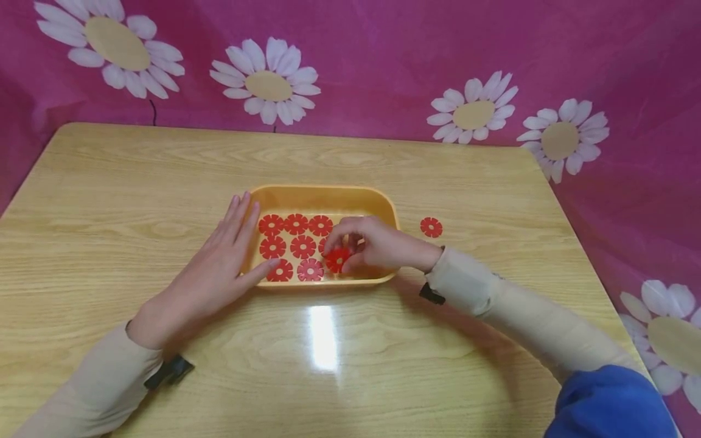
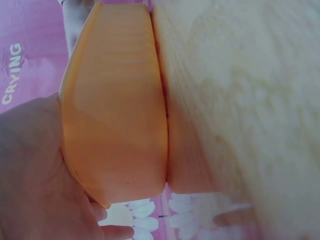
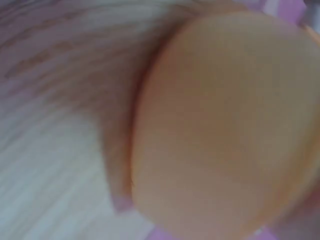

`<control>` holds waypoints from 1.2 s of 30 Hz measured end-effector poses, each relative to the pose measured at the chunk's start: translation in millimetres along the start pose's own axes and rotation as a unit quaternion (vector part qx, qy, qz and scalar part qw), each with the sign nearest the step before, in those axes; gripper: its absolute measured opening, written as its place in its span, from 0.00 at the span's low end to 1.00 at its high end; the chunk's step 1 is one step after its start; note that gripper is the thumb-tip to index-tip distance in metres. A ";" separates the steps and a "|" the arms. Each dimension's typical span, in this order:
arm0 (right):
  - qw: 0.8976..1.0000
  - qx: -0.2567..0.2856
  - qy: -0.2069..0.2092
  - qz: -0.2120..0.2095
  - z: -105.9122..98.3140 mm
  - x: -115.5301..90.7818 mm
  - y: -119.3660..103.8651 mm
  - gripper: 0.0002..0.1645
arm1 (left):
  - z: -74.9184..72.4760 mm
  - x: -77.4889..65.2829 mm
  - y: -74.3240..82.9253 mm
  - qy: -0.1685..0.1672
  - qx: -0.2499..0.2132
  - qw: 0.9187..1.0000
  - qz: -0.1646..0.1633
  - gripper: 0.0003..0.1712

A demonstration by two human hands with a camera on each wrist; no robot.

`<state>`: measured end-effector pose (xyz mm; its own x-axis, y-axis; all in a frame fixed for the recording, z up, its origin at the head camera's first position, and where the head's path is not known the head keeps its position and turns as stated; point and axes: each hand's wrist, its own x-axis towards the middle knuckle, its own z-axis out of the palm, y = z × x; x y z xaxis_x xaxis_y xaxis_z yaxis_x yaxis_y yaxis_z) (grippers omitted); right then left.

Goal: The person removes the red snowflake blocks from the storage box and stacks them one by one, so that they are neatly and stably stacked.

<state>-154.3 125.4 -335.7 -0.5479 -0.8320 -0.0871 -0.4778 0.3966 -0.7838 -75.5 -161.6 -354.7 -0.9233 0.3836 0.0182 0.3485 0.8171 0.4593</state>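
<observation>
Laying discs: judged the step in hand, red flower-shaped discs going flat into the orange tray in rows.
Right hand: over the tray's right part, thumb and fingers pinching one red notched disc; whether that disc touches the tray floor, cannot tell.
Left hand: fingers straight along the tray's left rim, thumb reaching over its near left corner; likely steadying.
Rows: inside the tray, three discs on the far side; two plain in the middle, a third partly hidden by the right hand; two on the near side, the leftmost partly behind the left thumb.
Loose disc: outside the tray, near its right end.
Next move: seems to call for lowering the pinched disc flat beside the near row, then a clean release; neighbours could get nudged.
Disc make: thin, round, probably plastic; slotted edge like petals, hole at centre.
Tray make: oblong, rounded corners, smooth walls, slim lip; plastic by the look.
Tabletop: pale wood grain, glossy, bright glare on the tray's near side.
Cloth: magenta with white daisies, beyond the tray; lightly creased.
</observation>
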 end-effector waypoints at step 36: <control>0.918 0.028 0.269 0.291 -65.6 -101.8 83.8 0.19 | 0.9 1.2 -0.9 0.007 -0.011 1.000 0.003 0.56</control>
<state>-183.6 268.8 -352.2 -0.9660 -0.1681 -0.1965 0.0307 0.6800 -0.7326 -76.8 -161.5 -355.9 -0.9234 0.3823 0.0327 0.3502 0.8048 0.4792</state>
